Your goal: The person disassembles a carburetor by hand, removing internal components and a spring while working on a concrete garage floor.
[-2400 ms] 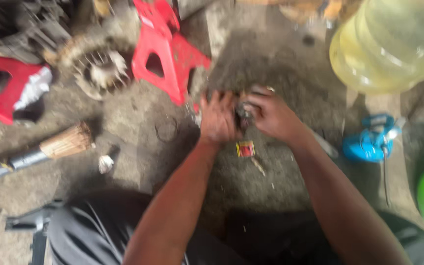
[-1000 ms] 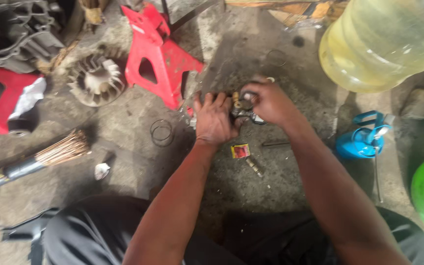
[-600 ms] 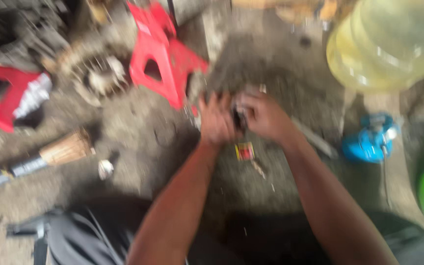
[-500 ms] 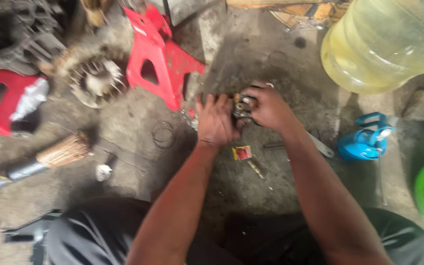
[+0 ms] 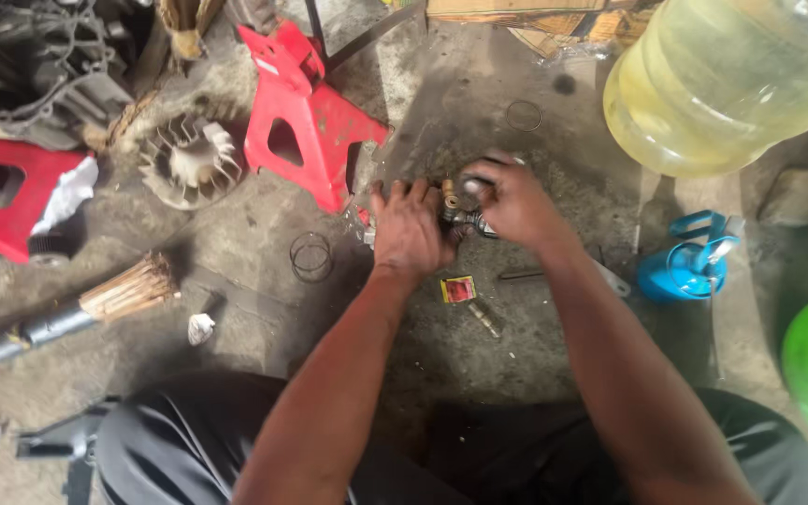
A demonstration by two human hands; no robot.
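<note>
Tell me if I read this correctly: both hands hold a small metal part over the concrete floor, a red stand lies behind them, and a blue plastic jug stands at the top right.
Not quite. The big jug at the top right is pale yellow and see-through, not blue, as the head view shows. The rest holds: the left hand and right hand hold the small metal part over the concrete floor, with the red stand behind them.

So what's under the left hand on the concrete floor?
The left hand presses on a small dark metal part with a brass fitting, also gripped by the right hand. The palm hides the rest.
</note>
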